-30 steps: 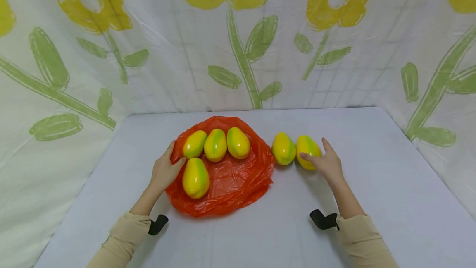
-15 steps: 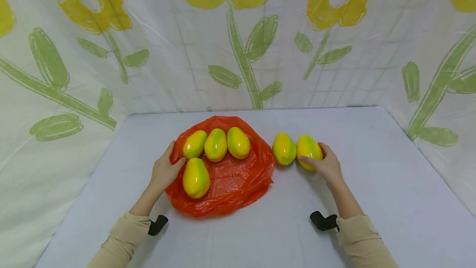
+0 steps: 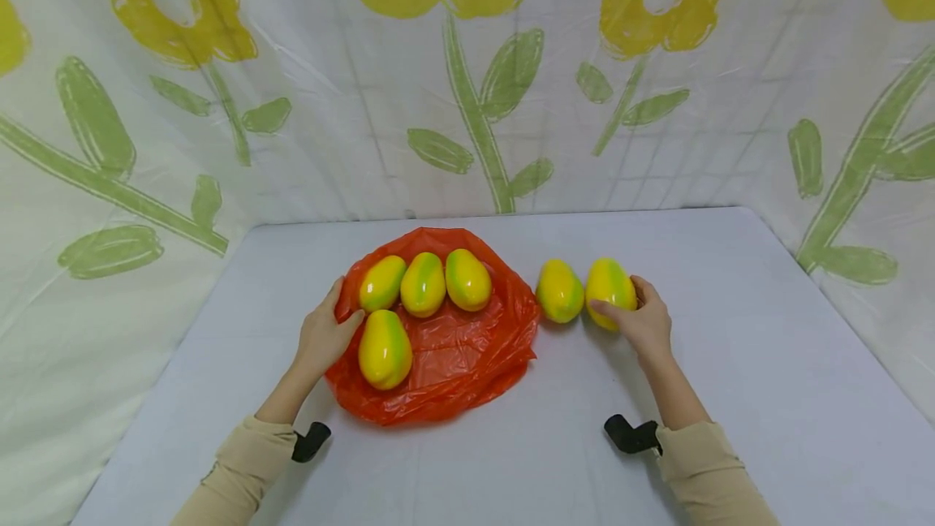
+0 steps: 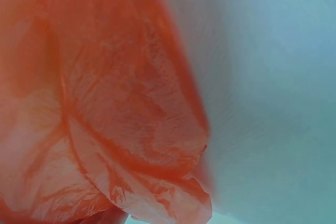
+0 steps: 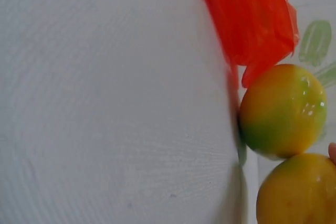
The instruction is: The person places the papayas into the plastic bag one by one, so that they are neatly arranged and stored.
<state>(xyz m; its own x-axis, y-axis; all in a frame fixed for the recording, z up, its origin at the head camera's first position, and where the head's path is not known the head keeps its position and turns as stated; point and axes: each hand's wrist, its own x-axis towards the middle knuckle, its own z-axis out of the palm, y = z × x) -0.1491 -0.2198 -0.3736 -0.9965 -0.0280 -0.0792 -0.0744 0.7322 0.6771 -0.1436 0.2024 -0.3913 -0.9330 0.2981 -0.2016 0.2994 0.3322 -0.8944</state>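
My right hand (image 3: 644,321) grips the far-right papaya (image 3: 612,289), glossy yellow with green, thumb on its near side. In the right wrist view a narrow gap shows between this papaya (image 5: 299,195) and the tabletop, so it appears slightly raised. Just left of it rests another papaya (image 3: 560,292), beside the bag's right edge. A red plastic bag (image 3: 456,360) lies spread open, with three papayas (image 3: 424,286) in a row at its back and one papaya (image 3: 385,350) at front left. My left hand (image 3: 326,337) holds the bag's left rim, fingers partly hidden behind the plastic.
All of this stands on a table with a white cover (image 3: 482,469). Behind and at both sides hangs a white curtain (image 3: 329,144) printed with yellow flowers and green leaves. A black wrist mount (image 3: 632,434) sticks out from each sleeve.
The right fingers have closed round the far-right papaya, which has then moved slightly up and away from the table. The left hand and the bag stay where they were.
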